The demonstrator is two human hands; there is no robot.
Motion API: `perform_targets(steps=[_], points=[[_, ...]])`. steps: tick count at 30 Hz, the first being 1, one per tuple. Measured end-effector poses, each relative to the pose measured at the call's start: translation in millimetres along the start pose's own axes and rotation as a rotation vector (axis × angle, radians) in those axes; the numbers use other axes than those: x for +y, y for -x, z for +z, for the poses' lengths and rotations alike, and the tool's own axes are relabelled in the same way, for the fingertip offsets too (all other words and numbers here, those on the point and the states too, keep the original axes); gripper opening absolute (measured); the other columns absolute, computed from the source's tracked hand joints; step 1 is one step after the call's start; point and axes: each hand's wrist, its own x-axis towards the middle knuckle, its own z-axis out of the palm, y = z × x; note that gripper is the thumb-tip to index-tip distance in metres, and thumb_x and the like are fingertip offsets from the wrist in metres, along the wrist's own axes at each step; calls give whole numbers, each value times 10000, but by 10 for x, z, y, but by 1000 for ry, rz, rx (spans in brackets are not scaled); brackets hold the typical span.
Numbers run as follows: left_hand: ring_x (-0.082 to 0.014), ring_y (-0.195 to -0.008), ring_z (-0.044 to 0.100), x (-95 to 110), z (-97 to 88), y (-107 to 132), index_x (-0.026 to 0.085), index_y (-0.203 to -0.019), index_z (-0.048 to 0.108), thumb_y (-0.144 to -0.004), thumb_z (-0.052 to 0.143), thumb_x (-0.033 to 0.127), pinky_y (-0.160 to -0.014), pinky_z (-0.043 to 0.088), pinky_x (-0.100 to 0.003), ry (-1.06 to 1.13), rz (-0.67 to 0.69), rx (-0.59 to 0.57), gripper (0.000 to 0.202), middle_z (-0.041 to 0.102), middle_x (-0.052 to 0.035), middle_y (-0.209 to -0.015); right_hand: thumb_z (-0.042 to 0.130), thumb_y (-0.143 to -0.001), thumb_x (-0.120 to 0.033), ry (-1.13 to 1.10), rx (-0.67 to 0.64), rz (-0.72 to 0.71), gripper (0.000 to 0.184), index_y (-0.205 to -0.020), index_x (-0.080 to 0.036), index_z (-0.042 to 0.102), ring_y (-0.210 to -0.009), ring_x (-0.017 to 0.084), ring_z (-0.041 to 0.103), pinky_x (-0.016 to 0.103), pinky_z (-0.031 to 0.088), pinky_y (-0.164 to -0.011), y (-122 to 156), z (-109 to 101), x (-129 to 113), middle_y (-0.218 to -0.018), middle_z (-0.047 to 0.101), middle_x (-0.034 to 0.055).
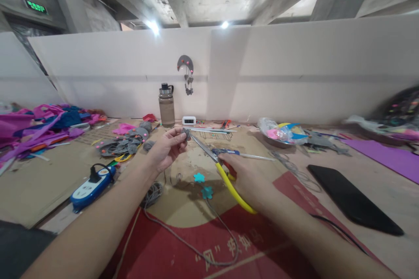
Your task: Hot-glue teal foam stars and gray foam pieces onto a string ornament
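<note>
My left hand (171, 148) pinches a small grey felt piece (187, 134) above the middle of the table. My right hand (244, 176) is wrapped round the yellow handles of a pair of scissors (207, 151). Their blade tips point up and left, close to the felt piece; whether they touch it I cannot tell. Beneath my hands lie two teal flower shapes (207, 192), the lower one at the end of a grey cord (196, 247). That cord loops over the red cardboard from a grey yarn bundle (153, 194) beside my left forearm.
A blue-and-white power strip (93, 187) and grey felt scraps (124, 141) are at left, near a purple fabric heap (42, 126). A bottle (166, 109) and small clock (189, 120) stand by the wall. At right are a bowl with plastic bags (283, 133) and a black phone (353, 198).
</note>
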Motion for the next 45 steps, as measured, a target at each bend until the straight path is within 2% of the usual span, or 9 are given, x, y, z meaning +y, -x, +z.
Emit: perform_targets(steps=[9,18,23,26,29,34,37,45], points=[[-30,-480,469,-11,-13,3,117,-786,597,-685,695,148,-491,411,-153,54,-34,-32,144,567,8,-649,455,-749,-123,17,-5,-3,353,-1069,-222,567,-863,201,589,300,439,-737,3,9,11,-992,640,65],[-19,-454,423,-40,-43,-7,116,-764,561,-733,649,125,-463,356,-150,177,-111,-115,94,549,7,-669,470,-762,-113,233,-46,-2,376,-1121,-209,527,-757,180,560,263,385,-651,-4,-59,-10,-935,614,73],[-19,-453,401,-8,-25,10,111,-765,563,-732,650,123,-458,338,-157,192,-80,-163,94,545,0,-678,458,-783,-134,324,-30,18,331,-1091,-211,551,-707,169,551,256,350,-607,-26,-73,4,-923,603,74],[-29,-467,409,34,-8,31,114,-774,568,-731,650,122,-466,340,-165,198,-40,-188,93,534,2,-660,464,-771,-127,267,-12,41,323,-1068,-207,564,-731,174,558,260,366,-624,-51,-61,61,-920,611,72],[-47,-515,460,49,-12,34,112,-766,573,-739,635,113,-493,368,-176,173,-19,-151,67,556,-18,-691,475,-755,-117,116,5,42,334,-1064,-209,563,-809,189,567,277,404,-692,-70,-25,122,-914,627,56],[-61,-582,519,22,-46,9,113,-788,588,-731,622,75,-541,414,-173,185,-19,-75,76,586,-32,-744,521,-802,-278,-27,47,-21,326,-1111,-174,528,-875,200,565,314,438,-766,-67,56,124,-1018,608,91],[-56,-582,524,14,-45,6,111,-789,591,-735,619,77,-565,435,-172,202,-39,-72,70,592,-33,-738,509,-822,-337,-47,52,-40,332,-1110,-172,520,-875,196,563,320,441,-777,-49,67,88,-1005,606,91],[-54,-545,515,10,-12,17,118,-788,592,-723,636,94,-533,434,-169,195,-66,-72,82,598,-33,-718,510,-787,-215,-18,-9,-20,301,-1085,-189,545,-701,150,529,272,425,-652,-17,0,46,-909,606,63]])
